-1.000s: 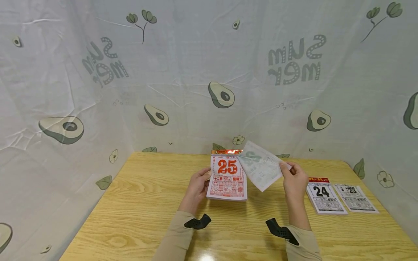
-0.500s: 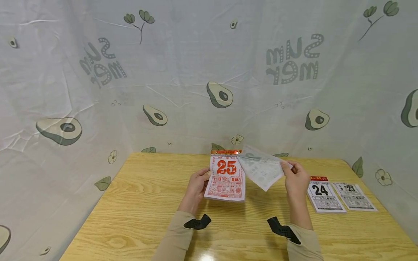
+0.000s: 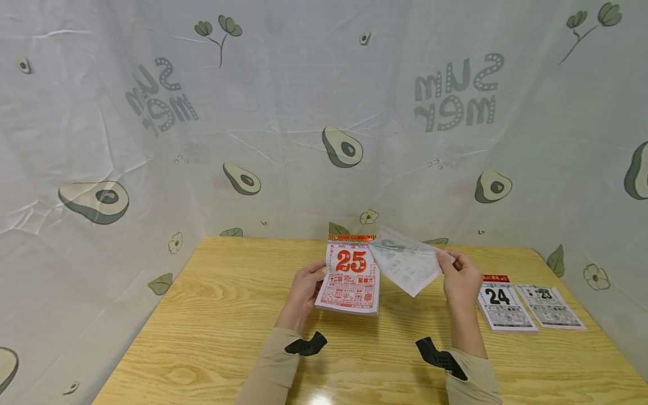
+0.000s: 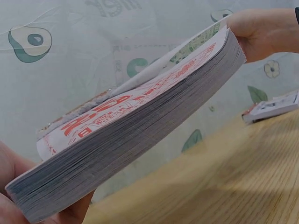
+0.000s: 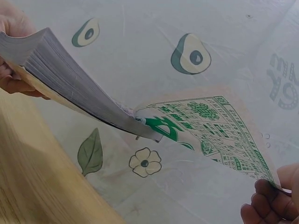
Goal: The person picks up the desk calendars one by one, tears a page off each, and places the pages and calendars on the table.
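Note:
A thick tear-off calendar [image 3: 349, 281] with a red 25 on its top page is held above the table, its left side gripped by my left hand [image 3: 305, 286]. Thumb and fingers of that hand wrap the edge of the block [image 4: 126, 126]. To the right, my right hand [image 3: 459, 278] pinches the outer corner of a thin calendar page [image 3: 407, 261]. Green print shows on this page [image 5: 205, 130] in the right wrist view. It stretches slantwise from the calendar's top right, where it meets the block just below the red and gold header strip [image 3: 351, 237].
On the table's right side lie a second calendar block [image 3: 506, 306] showing 24 and a loose page [image 3: 550, 307] showing 23. The wooden table [image 3: 212, 337] ends at a patterned curtain [image 3: 283, 112] behind and at the sides.
My right hand has shifted slightly right with the page, whose top edge has dropped and drawn straighter. The calendar's lower edge has moved slightly left and down in my left hand.

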Demonstrator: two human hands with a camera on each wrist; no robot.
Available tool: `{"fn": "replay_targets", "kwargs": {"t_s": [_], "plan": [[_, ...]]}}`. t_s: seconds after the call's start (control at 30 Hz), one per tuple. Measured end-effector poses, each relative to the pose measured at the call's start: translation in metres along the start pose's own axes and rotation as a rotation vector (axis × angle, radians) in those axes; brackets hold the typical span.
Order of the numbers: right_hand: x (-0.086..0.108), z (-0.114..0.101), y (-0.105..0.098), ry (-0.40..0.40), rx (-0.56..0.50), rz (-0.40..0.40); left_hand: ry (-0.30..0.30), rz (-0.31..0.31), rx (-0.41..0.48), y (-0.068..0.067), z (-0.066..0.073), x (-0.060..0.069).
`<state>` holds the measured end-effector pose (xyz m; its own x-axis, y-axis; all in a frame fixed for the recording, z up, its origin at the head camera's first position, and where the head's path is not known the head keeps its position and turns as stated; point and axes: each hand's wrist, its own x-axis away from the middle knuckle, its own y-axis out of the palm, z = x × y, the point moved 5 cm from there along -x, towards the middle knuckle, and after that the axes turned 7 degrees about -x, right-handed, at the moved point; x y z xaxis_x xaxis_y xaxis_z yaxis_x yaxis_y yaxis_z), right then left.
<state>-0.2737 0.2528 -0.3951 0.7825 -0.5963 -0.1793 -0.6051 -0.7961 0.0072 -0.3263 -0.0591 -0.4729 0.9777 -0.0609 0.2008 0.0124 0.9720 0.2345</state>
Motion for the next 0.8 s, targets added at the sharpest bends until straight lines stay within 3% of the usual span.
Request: {"fn": "replay_targets", "kwargs": {"t_s": [0.27,0.8], "plan": [[-0.001,0.0,0.0,0.011,-0.003,-0.014,0.001,-0.009,-0.012,0.0,0.001,0.0],[0.007,-0.002,0.01,-0.031,-0.009,0.027,0.005,0.049,0.031,0.002,0.002,0.001]]}}
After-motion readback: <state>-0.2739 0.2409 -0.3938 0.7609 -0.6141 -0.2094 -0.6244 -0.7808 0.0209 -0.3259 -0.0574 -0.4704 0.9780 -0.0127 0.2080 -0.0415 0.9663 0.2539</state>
